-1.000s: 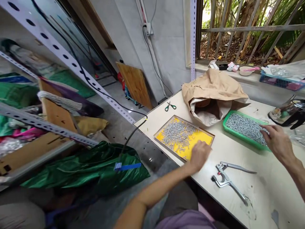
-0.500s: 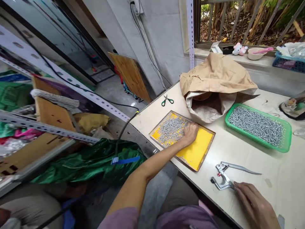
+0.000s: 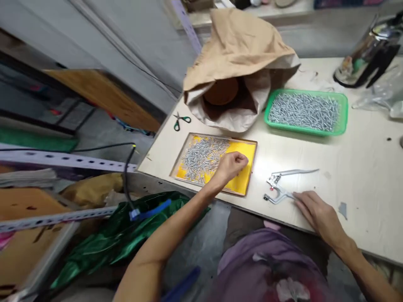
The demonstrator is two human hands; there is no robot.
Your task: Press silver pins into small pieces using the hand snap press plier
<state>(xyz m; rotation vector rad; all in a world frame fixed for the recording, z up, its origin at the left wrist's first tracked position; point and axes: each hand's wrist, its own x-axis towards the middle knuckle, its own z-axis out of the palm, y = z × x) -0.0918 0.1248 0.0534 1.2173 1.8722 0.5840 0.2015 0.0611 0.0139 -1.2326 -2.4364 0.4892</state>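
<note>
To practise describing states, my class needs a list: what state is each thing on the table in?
Paper bag: mouth open, crumpled.
Scissors: handles spread.
Green tub: open, mostly filled with metal pieces.
Shallow tray: metal pieces heaped over part, yellow base partly bare.
Pliers: handles spread, jaws open, right grip at one handle.
Metal kettle: upright, lid unclear.
Clear plastic: crumpled.

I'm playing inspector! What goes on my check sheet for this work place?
Surface: pale tabletop, small marks.
Work things: yellow-bottomed tray, metal pieces heaped leftward; green plastic container of similar pieces; hand pliers, handles spread.
Clutter: scissors, open paper bag, metal kettle.
Hands: left hand over tray, fingers curled, contents unclear; right hand holding pliers' lower handle.
Cables: black cable beside the tabletop's left corner.
Surroundings: wooden board, green plastic sheeting.
</note>
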